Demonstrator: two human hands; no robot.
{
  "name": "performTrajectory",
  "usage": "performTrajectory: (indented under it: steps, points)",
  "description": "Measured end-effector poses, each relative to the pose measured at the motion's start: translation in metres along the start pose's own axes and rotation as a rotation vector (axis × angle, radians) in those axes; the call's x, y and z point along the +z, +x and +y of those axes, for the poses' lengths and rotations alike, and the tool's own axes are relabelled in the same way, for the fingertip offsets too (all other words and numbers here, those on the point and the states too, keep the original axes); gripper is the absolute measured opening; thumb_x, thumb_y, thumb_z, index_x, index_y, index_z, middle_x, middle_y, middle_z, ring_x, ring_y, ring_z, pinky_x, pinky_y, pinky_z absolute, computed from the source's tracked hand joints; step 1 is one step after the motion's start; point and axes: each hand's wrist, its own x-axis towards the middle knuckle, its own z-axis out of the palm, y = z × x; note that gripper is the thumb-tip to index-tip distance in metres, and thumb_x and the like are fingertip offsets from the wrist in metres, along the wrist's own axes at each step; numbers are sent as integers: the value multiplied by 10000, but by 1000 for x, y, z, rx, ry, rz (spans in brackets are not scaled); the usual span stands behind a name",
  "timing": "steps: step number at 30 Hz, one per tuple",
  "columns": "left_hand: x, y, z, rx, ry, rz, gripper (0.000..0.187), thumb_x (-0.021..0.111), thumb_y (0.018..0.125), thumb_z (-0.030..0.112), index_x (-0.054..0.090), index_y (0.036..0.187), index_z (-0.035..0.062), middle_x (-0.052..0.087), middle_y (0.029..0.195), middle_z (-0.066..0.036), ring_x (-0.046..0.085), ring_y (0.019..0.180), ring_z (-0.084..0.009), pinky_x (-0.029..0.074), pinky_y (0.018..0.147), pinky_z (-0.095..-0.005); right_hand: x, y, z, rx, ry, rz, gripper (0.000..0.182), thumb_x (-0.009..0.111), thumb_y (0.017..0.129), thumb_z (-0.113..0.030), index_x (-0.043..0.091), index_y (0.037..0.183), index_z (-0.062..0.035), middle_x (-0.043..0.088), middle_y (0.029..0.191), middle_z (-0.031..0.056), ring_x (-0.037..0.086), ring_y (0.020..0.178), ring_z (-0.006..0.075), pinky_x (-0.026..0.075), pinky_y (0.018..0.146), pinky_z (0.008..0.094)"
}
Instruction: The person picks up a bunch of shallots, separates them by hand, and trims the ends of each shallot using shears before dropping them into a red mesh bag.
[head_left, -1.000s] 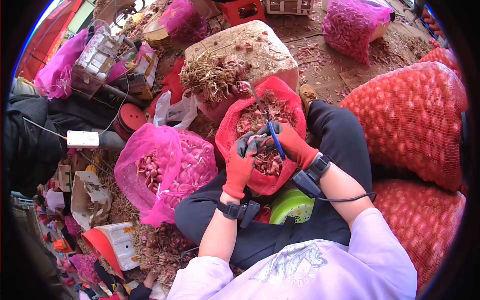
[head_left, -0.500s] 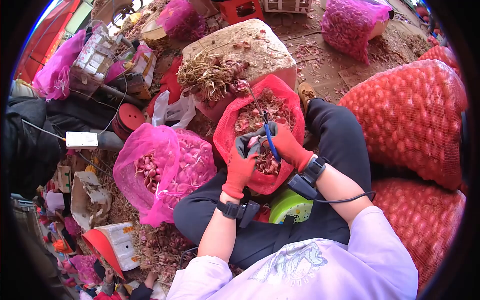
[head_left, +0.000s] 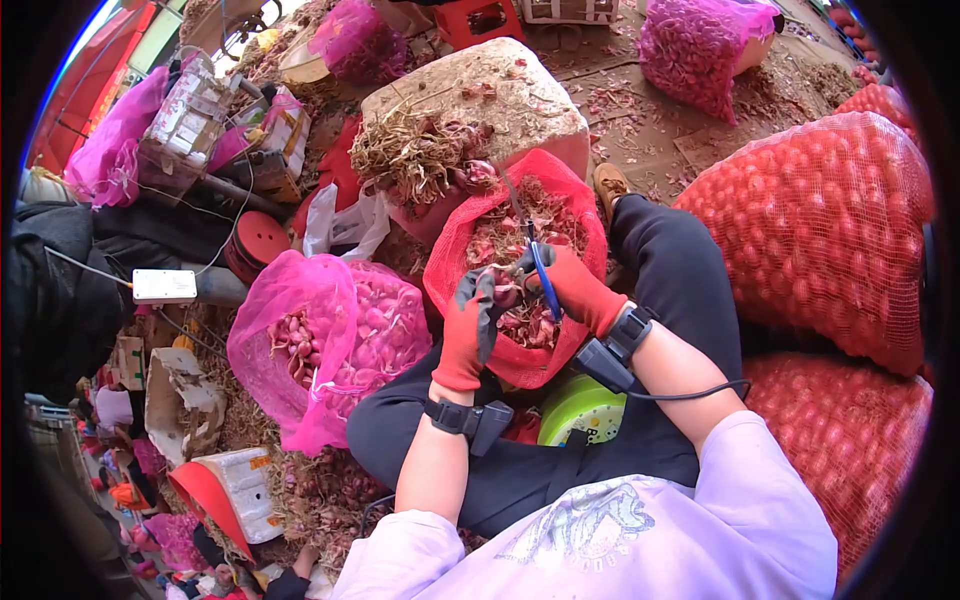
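Observation:
My left hand [head_left: 466,328], in a red and grey glove, has its fingers closed around a shallot [head_left: 507,292]. In my gloved right hand [head_left: 582,290] is a pair of scissors with blue handles [head_left: 545,278], their blades pointing away from me. Both hands are close together above an open red mesh bag [head_left: 447,250] holding dry skins, stems and trimmings. Behind it, a bundle of shallots with dried stalks [head_left: 420,155] lies on a pale foam block [head_left: 535,95]. An open pink mesh bag [head_left: 300,405] of shallots stands left of my hands.
Large red mesh sacks of shallots [head_left: 810,230] line my right side. A green round object [head_left: 580,412] sits between my legs. At left are a white box with a cable [head_left: 164,285] and a red stool [head_left: 258,240]. Pink bags [head_left: 695,55] stand farther off.
My left hand has moved slightly left and down, a little apart from the right hand, so more of the shallot shows. My right hand still holds the scissors in nearly the same place.

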Motion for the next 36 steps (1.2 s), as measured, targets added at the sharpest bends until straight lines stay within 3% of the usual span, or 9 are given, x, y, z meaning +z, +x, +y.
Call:
performTrajectory:
  steps: [3,6,10,14,18,21,25,32,36]
  points:
    - [3,-3,9,37,-274,-63,226,509,953,240,545,1069,49,559,909,1,542,751,-69,477,740,-209,2,-5,2,-181,-739,332,270,669,761,-250,611,877,-13,619,735,150,605,666,260,466,640,343]
    - [4,-3,14,-4,-257,14,215,510,952,236,549,1075,64,550,924,13,542,758,-74,492,742,-230,1,-8,-16,-217,-859,374,356,653,790,-348,612,893,-9,610,767,195,597,681,331,465,650,369]
    - [5,-2,12,116,28,46,224,510,950,223,546,1083,46,577,945,-6,570,789,-96,504,724,-244,9,-13,-43,-145,-15,-5,306,728,756,-198,602,943,9,638,817,114,598,668,210,462,634,345]
    - [0,-1,-2,184,177,58,245,493,955,225,549,1095,31,601,953,-23,592,796,-106,507,712,-251,20,-21,-41,-426,-299,9,349,725,746,-117,579,1044,-9,647,864,101,606,774,168,475,728,321]
    - [-7,-3,-5,152,124,29,226,531,934,191,559,1074,16,595,935,-30,597,819,-105,515,699,-249,23,-24,-48,-416,-459,-62,317,721,747,-161,600,997,-10,655,874,112,617,791,169,478,769,320]
    - [1,-5,2,121,120,70,207,521,927,139,557,1083,8,602,944,-37,600,828,-109,515,710,-254,23,-18,-39,-369,-316,-42,258,710,734,-141,615,934,-8,651,800,79,602,707,155,481,678,307]
    - [6,-3,2,204,213,65,217,487,932,102,551,1116,6,606,990,-39,588,873,-97,497,753,-235,11,-18,-40,82,134,-92,148,662,721,-78,611,847,-18,610,732,16,532,618,81,419,546,236]
    - [17,-13,12,267,230,44,247,485,949,162,539,1141,16,589,1080,-46,557,934,-96,471,831,-244,12,-4,7,-112,-447,238,107,652,759,-123,596,776,-33,581,678,13,512,583,87,407,533,251]
    - [13,-8,19,260,-188,-66,307,514,944,247,511,1161,29,572,1098,-64,573,890,-130,496,781,-271,4,-7,19,126,-189,9,308,650,797,-307,614,826,-2,575,653,46,520,613,108,431,594,301]
